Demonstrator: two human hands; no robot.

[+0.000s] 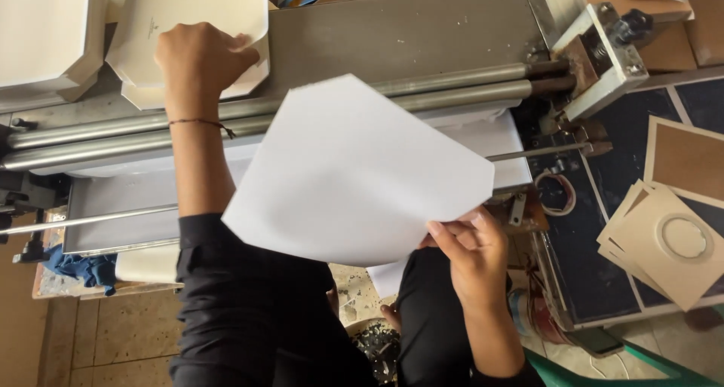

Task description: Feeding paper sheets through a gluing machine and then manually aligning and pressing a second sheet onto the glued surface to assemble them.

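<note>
Pinched between thumb and fingers, the near right corner of a white paper sheet point(354, 172) sat in the grip of the right hand point(469, 253). That hand rose from the lower right with its forearm angled up and the wrist slightly bent, the thumb lying on top of the sheet and the fingers curled beneath it. The sheet hung tilted in the air, above and in front of 2 long metal rollers point(422, 89) of a machine, hiding part of them.

The left hand point(197, 59) reached far forward on a straight, black-sleeved arm, a thin cord bracelet point(202, 122) around the wrist. Its fingers were curled and pressed onto the top of a stack of white cut card pieces point(196, 13) lying beyond the rollers; whether it gripped a piece or only rested on it could not be told.

Another white stack point(49, 32) stood just left of that one. On the dark surface point(596, 266) to the right lay brown card pieces point(667, 244), one bearing a ring point(685, 238).
</note>
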